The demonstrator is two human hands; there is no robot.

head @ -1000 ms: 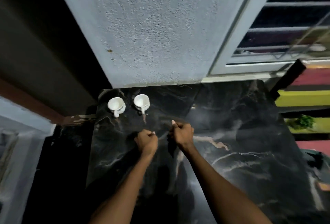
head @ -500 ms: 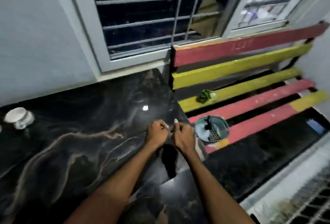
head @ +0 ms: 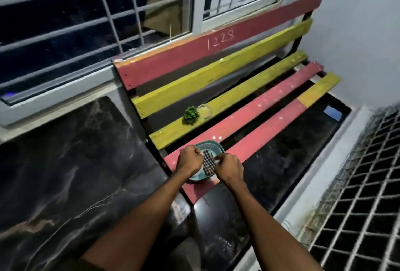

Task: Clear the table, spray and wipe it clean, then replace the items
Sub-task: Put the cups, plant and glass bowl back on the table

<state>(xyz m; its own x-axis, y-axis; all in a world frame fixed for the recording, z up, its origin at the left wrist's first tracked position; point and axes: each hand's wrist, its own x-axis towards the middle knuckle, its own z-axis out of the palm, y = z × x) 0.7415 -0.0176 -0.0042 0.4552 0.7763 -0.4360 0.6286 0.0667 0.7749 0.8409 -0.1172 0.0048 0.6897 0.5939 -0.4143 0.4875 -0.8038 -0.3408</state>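
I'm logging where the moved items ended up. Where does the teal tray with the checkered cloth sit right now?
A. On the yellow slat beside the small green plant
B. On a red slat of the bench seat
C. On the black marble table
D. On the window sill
B: the teal tray rests on the near red slat of the bench, under both hands, with the checkered cloth in it.
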